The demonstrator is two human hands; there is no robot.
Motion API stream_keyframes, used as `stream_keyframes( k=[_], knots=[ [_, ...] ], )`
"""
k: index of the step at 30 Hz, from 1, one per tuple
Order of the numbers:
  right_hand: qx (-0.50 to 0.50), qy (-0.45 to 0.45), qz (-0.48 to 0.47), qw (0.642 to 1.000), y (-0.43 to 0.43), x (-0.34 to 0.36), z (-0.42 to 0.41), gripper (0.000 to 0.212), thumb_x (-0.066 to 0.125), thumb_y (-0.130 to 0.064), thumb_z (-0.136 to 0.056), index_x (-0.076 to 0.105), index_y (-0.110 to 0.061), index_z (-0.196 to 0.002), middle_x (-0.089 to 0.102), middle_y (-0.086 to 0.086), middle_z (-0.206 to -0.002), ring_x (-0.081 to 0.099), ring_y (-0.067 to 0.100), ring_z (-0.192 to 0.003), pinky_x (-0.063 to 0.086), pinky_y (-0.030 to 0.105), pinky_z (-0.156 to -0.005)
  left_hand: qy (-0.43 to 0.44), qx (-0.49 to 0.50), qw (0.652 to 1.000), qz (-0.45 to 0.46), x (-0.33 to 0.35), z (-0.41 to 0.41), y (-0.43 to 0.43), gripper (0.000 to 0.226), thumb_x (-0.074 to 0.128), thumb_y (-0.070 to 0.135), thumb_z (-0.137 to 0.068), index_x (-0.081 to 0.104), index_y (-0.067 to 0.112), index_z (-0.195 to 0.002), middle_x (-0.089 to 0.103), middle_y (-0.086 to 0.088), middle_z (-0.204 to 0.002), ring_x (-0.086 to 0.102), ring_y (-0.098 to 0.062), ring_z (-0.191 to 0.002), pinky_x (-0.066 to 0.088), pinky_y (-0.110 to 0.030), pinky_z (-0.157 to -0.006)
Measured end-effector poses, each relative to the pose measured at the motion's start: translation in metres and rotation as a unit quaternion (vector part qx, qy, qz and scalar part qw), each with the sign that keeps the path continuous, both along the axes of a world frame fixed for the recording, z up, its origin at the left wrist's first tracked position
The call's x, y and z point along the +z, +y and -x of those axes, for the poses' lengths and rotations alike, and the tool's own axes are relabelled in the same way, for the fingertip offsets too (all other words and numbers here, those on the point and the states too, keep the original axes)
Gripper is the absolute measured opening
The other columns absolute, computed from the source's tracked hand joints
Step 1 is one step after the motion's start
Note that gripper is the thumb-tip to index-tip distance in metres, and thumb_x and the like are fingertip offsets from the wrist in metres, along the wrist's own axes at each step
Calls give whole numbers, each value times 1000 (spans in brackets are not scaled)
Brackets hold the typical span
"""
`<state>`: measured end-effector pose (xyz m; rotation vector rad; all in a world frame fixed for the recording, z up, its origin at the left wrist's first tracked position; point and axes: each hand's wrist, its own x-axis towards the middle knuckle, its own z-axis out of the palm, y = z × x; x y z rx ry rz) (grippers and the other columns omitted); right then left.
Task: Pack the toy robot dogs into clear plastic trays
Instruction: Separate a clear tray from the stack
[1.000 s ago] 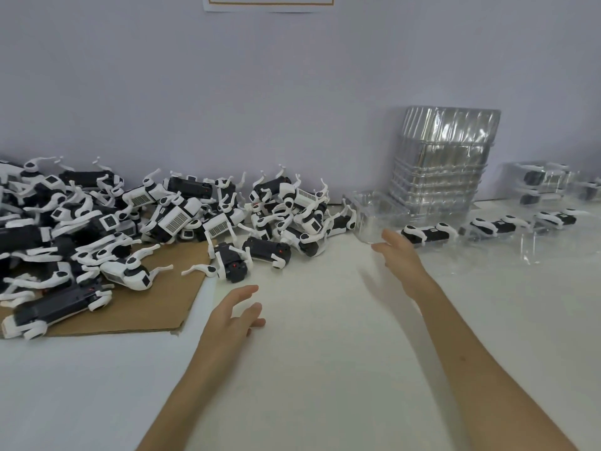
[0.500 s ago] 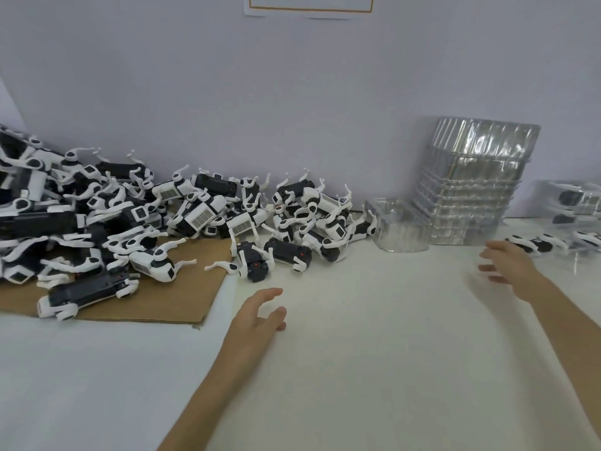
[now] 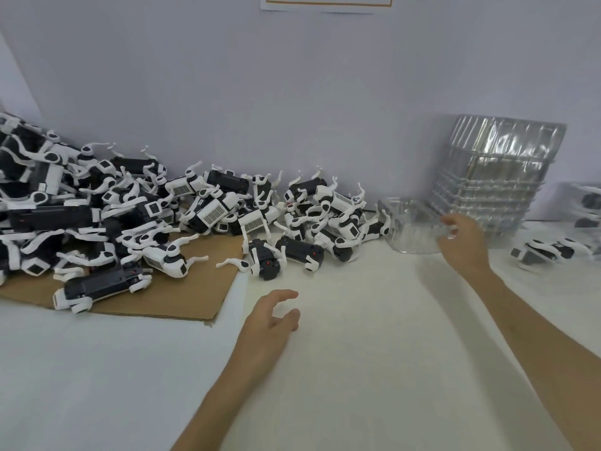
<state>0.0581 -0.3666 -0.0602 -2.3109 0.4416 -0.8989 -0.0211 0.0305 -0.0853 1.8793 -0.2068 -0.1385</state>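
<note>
**tray_nerd:** Quick count for you: one big heap of toy robot dogs (image 3: pixel 130 216), too tangled to number, dozens at least. One loose clear tray (image 3: pixel 406 232), one stack of clear trays (image 3: pixel 494 183) behind it, one cardboard sheet (image 3: pixel 182 291), and your two hands.

**packbench42:** Add one more dog (image 3: pixel 546 252) lying by itself to the right of the stack, pretty blurry. Past it, at the frame edge, there are packed trays (image 3: pixel 585 206) with dark shapes inside. Can't count those.

**tray_nerd:** The surface is a white table (image 3: pixel 357 369) set against a pale lilac wall (image 3: pixel 292 92). A paper sheet (image 3: pixel 325 1) with an orange border hangs up top, cut off by the frame.

**packbench42:** The heap runs along the wall on your left, partly on the cardboard, spilling onto bare table toward the loose tray. The dogs have black bodies with white legs and heads. Some are flipped so you see barcode labels, and legs poke up everywhere. A few show small red dots.

**tray_nerd:** Hands: your left hand (image 3: pixel 270 320) is low over the table in front of the heap, fingers loose and spread, holding nothing. Your right hand (image 3: pixel 461 245) is at the loose tray's right rim with fingers curled onto it. That looks like a grasp, though it's blurred.

**packbench42:** That tray stands on the table right beside the heap's right end, just in front of the stack.
</note>
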Motion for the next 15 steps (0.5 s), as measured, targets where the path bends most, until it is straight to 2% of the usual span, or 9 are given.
stream_keyframes(
  k=[3,5,6,8,10,13,15],
  knots=[
    [22,162,163,973,5,5,-15,61,66,-3,-84,50,-15,-141,48,7,-148,41,31,-138,36,49,-110,-9,0,1000,-2,-1,1,0,23,55,24,-101,58,43,-114,65,2,-114,62,11,-82,39,-3,-61],
    [3,259,233,937,-2,6,-22,65,68,-10,-85,44,-18,-145,43,7,-151,36,30,-141,34,50,-112,-16,-4,1000,-2,-2,1,0,24,56,22,-101,59,42,-113,61,7,-119,64,8,-84,39,-3,-64],
    [-8,277,260,925,-5,7,-25,62,69,-13,-85,46,-19,-142,44,7,-150,36,30,-140,35,50,-112,-19,-7,1000,-2,-3,0,0,24,56,21,-101,59,42,-113,58,11,-121,65,5,-87,40,-3,-66],
    [-15,273,315,909,-6,13,-31,41,70,-20,-86,60,-25,-126,47,7,-146,38,31,-138,35,49,-112,-24,-9,1000,-5,-3,-1,0,23,56,21,-100,59,41,-112,55,16,-122,66,-1,-90,41,-4,-69],
    [24,258,345,902,-3,21,-35,22,72,-24,-86,68,-27,-107,52,6,-140,43,29,-133,36,44,-107,-34,-11,999,-11,-3,-3,0,22,56,20,-100,60,40,-110,54,17,-121,66,-4,-90,43,-6,-71],
    [100,224,295,924,2,26,-28,27,77,-23,-84,72,-19,-111,61,3,-115,51,20,-100,36,31,-85,-43,-19,999,-23,-4,-3,0,20,56,20,-100,62,38,-105,54,18,-117,66,-5,-88,43,-7,-71],
    [135,141,251,948,10,25,-17,28,79,-14,-84,73,-9,-111,60,3,-105,54,21,-94,34,29,-82,-48,-22,998,-30,-4,-3,-1,20,56,20,-100,64,38,-102,55,19,-116,66,-4,-86,43,-7,-71]
  ],
)
